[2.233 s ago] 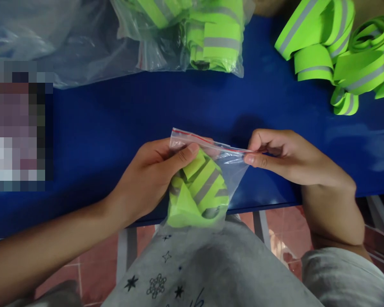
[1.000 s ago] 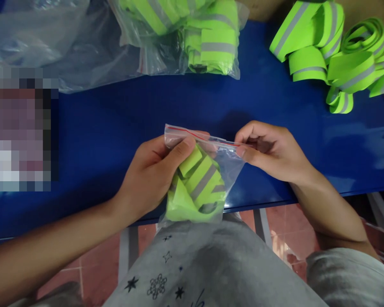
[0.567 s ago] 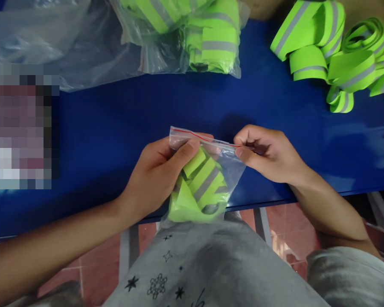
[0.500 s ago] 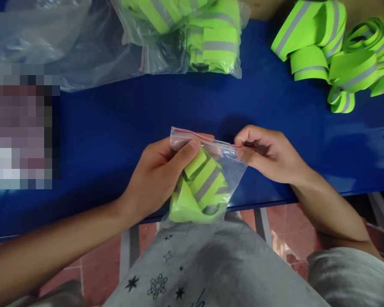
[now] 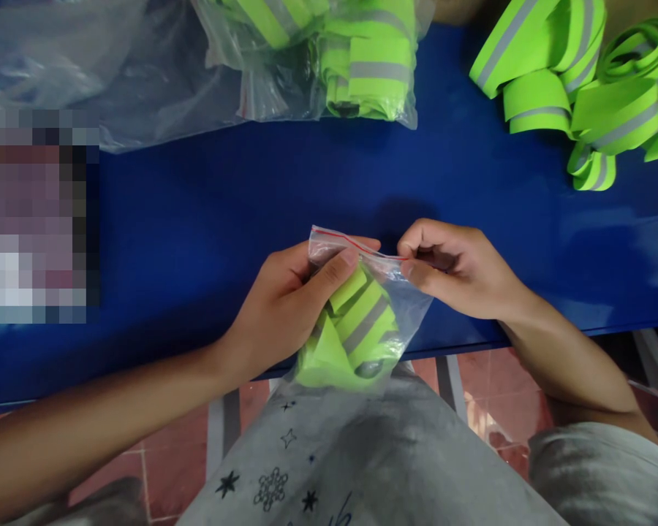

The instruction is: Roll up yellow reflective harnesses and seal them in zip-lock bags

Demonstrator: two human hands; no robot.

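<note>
A clear zip-lock bag (image 5: pixel 411 303) with a red line along its top hangs between my hands at the table's front edge. Inside it lies a folded neon-yellow reflective strap (image 5: pixel 362 321) with grey stripes. My left hand (image 5: pixel 301 292) grips the bag's upper left side, thumb in front and fingers behind. The thumb and forefinger of my right hand (image 5: pixel 455 267) pinch the bag's top right corner at the zip. Whether the zip is fully closed there I cannot tell, as my fingers cover that end.
On the blue table (image 5: pixel 224 197), bagged neon straps (image 5: pixel 378 73) lie at the back beside a large clear plastic sheet or bag (image 5: pixel 159 80). Loose rolled neon straps (image 5: pixel 559 95) are heaped at the back right. A blurred-out patch (image 5: pixel 33 219) covers something at the left.
My left hand and the bag have shifted slightly right and down, closer to my right hand. The right hand still pinches the corner; the top edge sags more between them.
</note>
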